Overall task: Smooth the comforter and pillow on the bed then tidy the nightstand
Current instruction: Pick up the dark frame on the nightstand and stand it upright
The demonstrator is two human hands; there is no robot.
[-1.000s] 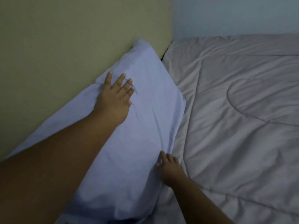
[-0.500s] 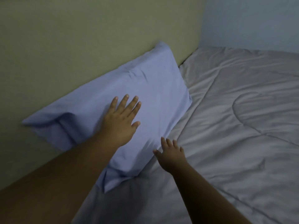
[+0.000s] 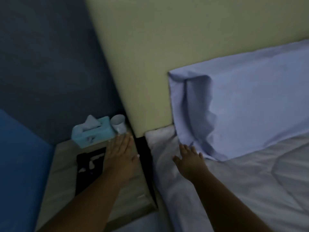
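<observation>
Reaching over the nightstand surface (image 3: 61,166), the left hand (image 3: 121,156) is flat with fingers together, its tips just beside the white cup (image 3: 118,123) at 12 o'clock. A teal tissue box (image 3: 92,131) stands at the hand's 10 o'clock, touching the cup; a dark flat item (image 3: 90,166) lies at 9 o'clock. The right hand (image 3: 190,160), fingers spread, rests on the grey comforter (image 3: 250,181), fingertips touching the lavender pillow (image 3: 250,101) at 1 o'clock, which leans against the headboard (image 3: 150,56).
</observation>
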